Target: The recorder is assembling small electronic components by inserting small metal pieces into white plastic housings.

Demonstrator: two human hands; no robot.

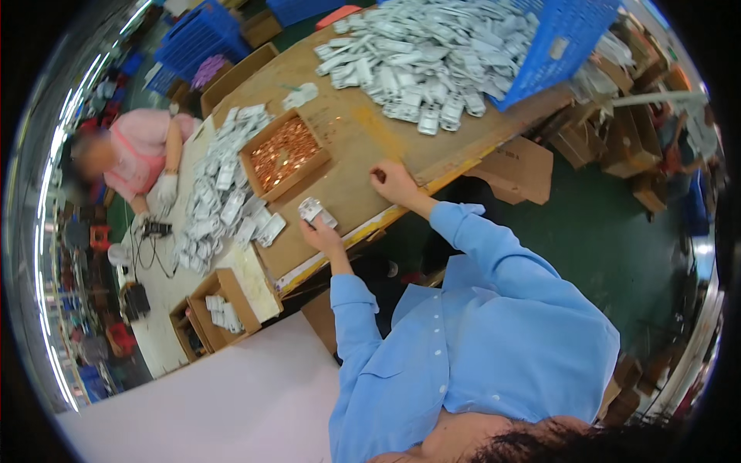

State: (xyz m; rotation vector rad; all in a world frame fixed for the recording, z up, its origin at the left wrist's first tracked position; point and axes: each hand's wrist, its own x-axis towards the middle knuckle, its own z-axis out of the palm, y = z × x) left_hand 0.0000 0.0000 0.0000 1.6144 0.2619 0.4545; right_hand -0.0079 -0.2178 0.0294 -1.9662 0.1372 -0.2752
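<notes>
My left hand [324, 238] grips a small white plastic casing [312, 208] above the front edge of the brown worktable [347, 174]. My right hand [395, 184] rests on the table to the right, its fingers curled together. Whatever is between those fingers is hidden or too small to make out. Beyond my left hand stands a shallow cardboard box [299, 184] full of small copper-coloured metal parts [282, 153]. Loose white casings [224, 174] lie heaped to the left of this box.
A large pile of similar casings [421, 58] covers the far side, beside a tilted blue plastic crate [556, 54]. Across the left table sits a person in pink [139, 154] with gloved hands. Nearer are cardboard boxes [247, 305] holding casings. A flattened carton [513, 170] lies right.
</notes>
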